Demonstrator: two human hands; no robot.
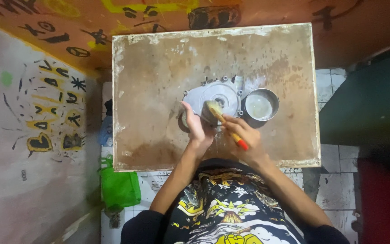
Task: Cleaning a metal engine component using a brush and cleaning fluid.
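Note:
A grey metal engine cover [216, 95] lies on a worn brown table [154, 81]. My left hand [196, 129] grips the cover's near left edge and steadies it. In my right hand [245, 135] is a paintbrush [222, 118] with a yellow and red handle; its bristles rest on the middle of the cover. A round metal bowl [261, 105] holding pale liquid stands just right of the cover, touching it.
A green bag [119, 187] sits on the tiled floor left of my body, below the table's near left corner. Painted walls close in on the left and far side. A dark green surface [366, 108] stands to the right.

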